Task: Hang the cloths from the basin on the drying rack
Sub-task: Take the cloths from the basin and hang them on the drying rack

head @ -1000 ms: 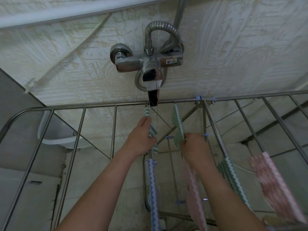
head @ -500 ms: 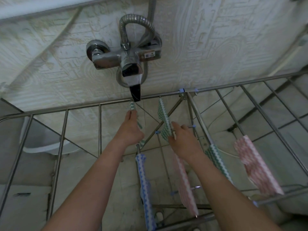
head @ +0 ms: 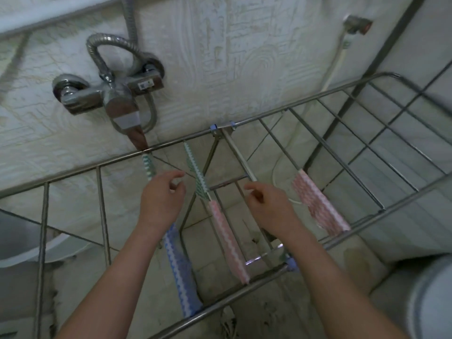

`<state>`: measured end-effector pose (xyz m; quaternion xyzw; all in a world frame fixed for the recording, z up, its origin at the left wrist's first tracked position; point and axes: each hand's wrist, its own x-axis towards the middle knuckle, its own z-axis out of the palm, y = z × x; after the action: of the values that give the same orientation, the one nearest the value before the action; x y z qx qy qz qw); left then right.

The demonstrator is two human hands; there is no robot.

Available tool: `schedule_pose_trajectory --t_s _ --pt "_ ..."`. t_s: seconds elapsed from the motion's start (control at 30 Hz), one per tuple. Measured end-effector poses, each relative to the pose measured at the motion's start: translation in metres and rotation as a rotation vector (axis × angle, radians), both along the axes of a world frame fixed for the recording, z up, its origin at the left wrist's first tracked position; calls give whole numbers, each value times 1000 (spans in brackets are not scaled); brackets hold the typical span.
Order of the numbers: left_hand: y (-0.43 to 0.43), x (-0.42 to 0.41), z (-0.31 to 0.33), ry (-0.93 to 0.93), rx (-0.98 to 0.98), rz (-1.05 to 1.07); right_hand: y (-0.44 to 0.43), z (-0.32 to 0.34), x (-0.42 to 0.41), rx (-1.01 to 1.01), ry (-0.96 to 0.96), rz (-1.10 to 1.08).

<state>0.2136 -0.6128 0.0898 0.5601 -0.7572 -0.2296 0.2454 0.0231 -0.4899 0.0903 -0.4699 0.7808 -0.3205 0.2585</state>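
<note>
Fingers of our left hand are loosely curled and spread, gripping nothing; those of our right hand are likewise half-curled and empty. Both hands hover just above the drying rack, apart from every cloth. Hung so far, as we count them: a green-and-white cloth draped across two rails at the far side, its other edge showing by the tap spout; a blue cloth on the rail under our left wrist; a pink cloth on the middle rail; a second pink cloth on the right-hand section, well apart from the rest. All sit folded over their rails, none bunched. A pale basin shows at the left edge beyond the rack, but its inside is out of sight, so we cannot tell whether cloths remain there. Our judgement: the green cloth is just placed, several rails stay free, and what is left depends on the basin's contents.
</note>
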Motion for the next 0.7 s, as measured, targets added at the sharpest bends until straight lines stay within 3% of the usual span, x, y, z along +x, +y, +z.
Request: schedule_pose_trajectory --t_s 0.27,0.4,0.57,0.7 --pt "106 -81 37 441 232 -356 115 32 -31 -190 -137 -219" --pt "178 -128 52 559 411 -602 195 49 -45 -308 -390 -451" --pt "286 -191 62 543 615 -905 316 60 -65 -393 -504 -729" --pt "372 -229 48 342 695 -1186 408 50 -70 -440 -585 -1018"
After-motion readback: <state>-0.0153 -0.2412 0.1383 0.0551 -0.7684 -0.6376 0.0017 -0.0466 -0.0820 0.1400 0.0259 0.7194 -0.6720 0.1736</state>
